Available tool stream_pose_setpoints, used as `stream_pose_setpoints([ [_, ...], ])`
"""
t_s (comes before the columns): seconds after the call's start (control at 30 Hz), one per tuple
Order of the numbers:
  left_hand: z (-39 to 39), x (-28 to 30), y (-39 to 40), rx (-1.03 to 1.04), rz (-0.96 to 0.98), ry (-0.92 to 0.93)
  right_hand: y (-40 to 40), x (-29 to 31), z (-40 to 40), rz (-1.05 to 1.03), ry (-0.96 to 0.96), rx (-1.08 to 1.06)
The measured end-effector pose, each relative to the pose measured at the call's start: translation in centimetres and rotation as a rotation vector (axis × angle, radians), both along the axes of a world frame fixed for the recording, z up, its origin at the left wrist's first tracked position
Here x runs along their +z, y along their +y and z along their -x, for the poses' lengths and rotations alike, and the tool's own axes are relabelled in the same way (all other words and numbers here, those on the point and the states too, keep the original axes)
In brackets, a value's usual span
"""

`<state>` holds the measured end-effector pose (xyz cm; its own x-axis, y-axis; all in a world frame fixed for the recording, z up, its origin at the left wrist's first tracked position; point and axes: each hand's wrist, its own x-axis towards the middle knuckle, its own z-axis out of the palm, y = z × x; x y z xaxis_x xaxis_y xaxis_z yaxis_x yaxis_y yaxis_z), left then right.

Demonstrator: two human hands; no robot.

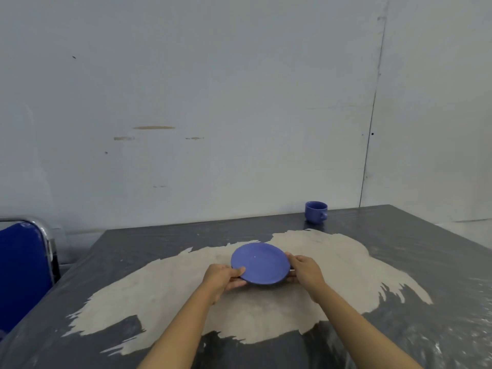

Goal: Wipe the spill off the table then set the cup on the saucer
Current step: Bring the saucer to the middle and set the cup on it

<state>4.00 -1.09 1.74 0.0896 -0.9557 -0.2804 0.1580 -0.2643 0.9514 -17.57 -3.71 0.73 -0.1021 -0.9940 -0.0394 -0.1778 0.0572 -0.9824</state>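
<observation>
My left hand (222,278) and right hand (306,270) pinch opposite edges of the blue saucer (260,263), thumbs on its rim, fingers beneath; under and around my grip, a pale smeared spill (332,283) covers the grey table (439,262); beyond my right hand, well apart, the blue cup (315,212) stands upright at the far edge.

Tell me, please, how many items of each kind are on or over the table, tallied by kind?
Saucers: 1, the blue saucer, held by the left hand and right hand
Cups: 1, the blue cup
Total: 2
</observation>
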Motion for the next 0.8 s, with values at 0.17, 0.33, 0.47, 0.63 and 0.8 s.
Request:
stream_pose_setpoints([
  [0.17, 1.3, 0.0, 1.4, -0.002, -0.066, -0.019, 0.0, -0.5, 0.9, -0.036, 0.063, -0.003],
  [0.33, 1.5, -0.1, 1.8, 0.011, -0.083, -0.04, -0.2, -0.6, 1.2, -0.047, 0.163, 0.026],
  [0.47, 1.3, 0.0, 2.0, 0.023, -0.074, -0.151, -0.4, -0.6, 1.1, -0.06, 0.214, 0.026],
  [0.63, 0.8, 0.8, 1.7, 0.005, -0.113, -0.705, -0.9, 0.5, 1.7, -0.11, 0.237, 0.022],
  [0.8, 1.9, 2.6, -0.1, 0.167, -0.029, -1.017, -1.7, 1.8, 4.4, -0.086, 0.262, 0.009],
])
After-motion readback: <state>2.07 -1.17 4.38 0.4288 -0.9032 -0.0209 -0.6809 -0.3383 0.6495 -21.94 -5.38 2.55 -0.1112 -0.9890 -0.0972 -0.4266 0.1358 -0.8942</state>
